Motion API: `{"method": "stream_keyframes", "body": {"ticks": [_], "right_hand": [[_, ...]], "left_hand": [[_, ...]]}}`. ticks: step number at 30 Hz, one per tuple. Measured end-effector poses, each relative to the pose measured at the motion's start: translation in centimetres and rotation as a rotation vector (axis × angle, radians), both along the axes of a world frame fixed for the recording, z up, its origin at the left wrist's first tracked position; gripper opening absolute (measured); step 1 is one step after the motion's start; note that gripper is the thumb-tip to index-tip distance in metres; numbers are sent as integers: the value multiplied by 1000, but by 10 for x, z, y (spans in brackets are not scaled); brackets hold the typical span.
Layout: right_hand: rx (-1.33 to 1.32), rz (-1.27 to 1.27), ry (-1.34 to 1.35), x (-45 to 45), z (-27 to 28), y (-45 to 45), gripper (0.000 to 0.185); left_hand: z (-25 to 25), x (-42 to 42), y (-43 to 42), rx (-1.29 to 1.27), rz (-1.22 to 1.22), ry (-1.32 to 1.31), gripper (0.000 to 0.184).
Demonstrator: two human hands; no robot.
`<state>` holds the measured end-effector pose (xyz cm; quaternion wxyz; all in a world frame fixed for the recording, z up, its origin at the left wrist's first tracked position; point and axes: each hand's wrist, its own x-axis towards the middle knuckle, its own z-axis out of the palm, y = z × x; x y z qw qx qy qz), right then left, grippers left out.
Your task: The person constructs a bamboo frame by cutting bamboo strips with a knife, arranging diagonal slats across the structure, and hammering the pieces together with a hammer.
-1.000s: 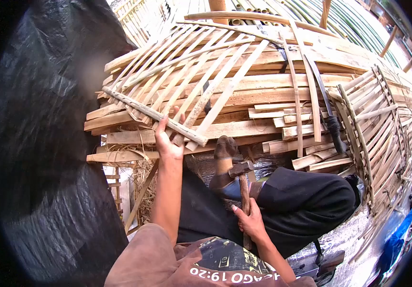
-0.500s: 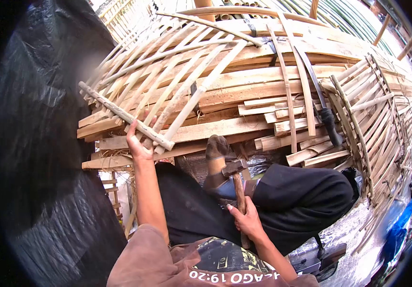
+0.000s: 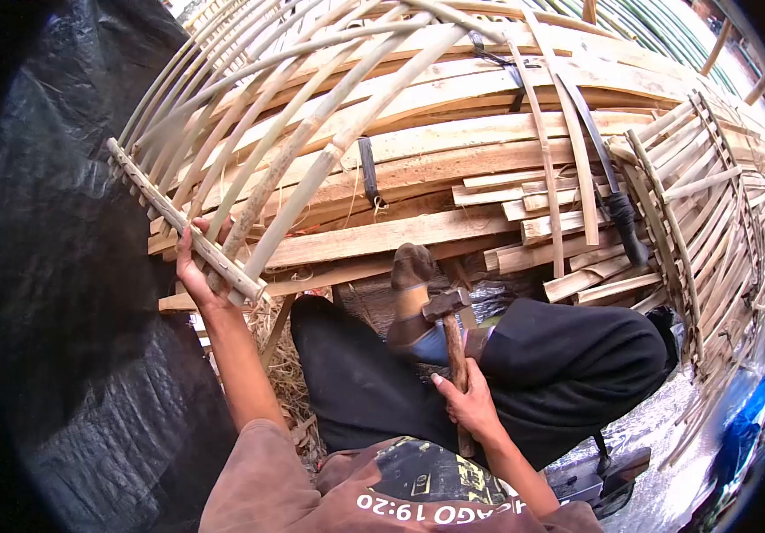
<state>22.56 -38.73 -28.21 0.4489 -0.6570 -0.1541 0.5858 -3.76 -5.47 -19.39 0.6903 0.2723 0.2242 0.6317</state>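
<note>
My left hand [image 3: 202, 274] is closed round the near rail of a slatted bamboo frame [image 3: 162, 206], close to the rail's right end. The frame's thin slats run up and away from that rail over the stacked timber, and a crossbar lies across them. Over my lap, my right hand [image 3: 473, 401] grips the wooden handle of a hammer [image 3: 456, 348]. Its metal head points up, in front of my shin. The hammer is apart from the frame. Part of my left hand's fingers is hidden behind the rail.
Long sawn planks [image 3: 382, 235] are stacked ahead. A machete [image 3: 622, 222] with a black handle lies at their right, beside shorter strips [image 3: 569, 266]. Another slatted panel [image 3: 702, 240] stands at the right. Black plastic sheeting [image 3: 71, 355] hangs on the left.
My left hand has moved left with the bamboo frame, which now appears larger and reaches beyond the top edge of the view. My right hand still holds the hammer, hardly moved.
</note>
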Motion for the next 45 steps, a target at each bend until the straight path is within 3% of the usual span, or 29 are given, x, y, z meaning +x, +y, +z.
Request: {"method": "stream_keyframes", "body": {"ticks": [2,6,11,13,15,17,19,22,23,25,26,30,32,33,36,38,39,41,43,44,45], "right_hand": [[-25,-13,4,0,3,0,37],[-9,-17,18,-2,1,-2,36],[-10,-12,43,-3,5,-1,33],[-13,-28,59,-4,6,0,33],[0,-1,7,-4,1,0,33],[21,-5,-33,-6,-11,-5,32],[47,-9,-76,-5,-12,-3,32],[-21,-26,-20,-2,1,0,35],[-44,-20,-16,-2,4,2,34],[-68,-16,-8,-2,7,6,33],[-57,-13,6,-2,7,7,32],[20,14,-42,-3,-13,1,31],[11,10,-38,-3,-11,2,32],[4,12,-41,-2,-10,3,32],[20,32,-61,-2,-15,2,32],[18,17,-84,-3,-13,2,31],[20,2,-108,-3,-11,3,32],[-15,-9,-57,-2,3,9,32],[-48,-16,-8,-2,6,9,32],[-24,-18,-15,-2,0,8,33],[-2,-13,-20,-3,-2,5,33]], "left_hand": [[0,-2,5,32,-103,-146,22],[-5,0,28,147,-196,-92,37],[-23,6,73,86,-338,74,16],[-39,7,97,25,-395,78,19],[-40,5,111,-83,-603,92,19],[-79,-14,140,-97,-466,175,31],[-86,-22,151,-93,-395,292,37],[-62,-7,147,-93,-423,174,49],[-61,-11,155,-99,-459,186,42],[-58,-17,171,-117,-308,321,35],[-57,-23,175,-50,-381,348,29],[-54,-26,186,-10,-464,461,35],[-43,-5,165,-133,-260,586,43],[-61,-27,187,-79,-347,718,48],[-68,-32,187,-73,-371,642,49],[-64,-36,187,-242,-102,573,48],[-63,-37,187,-242,-104,573,48],[-59,-36,189,31,335,1159,49],[-44,2,162,483,677,1457,41],[-52,28,153,599,583,1265,36],[-32,73,111,547,366,1278,32]]}}
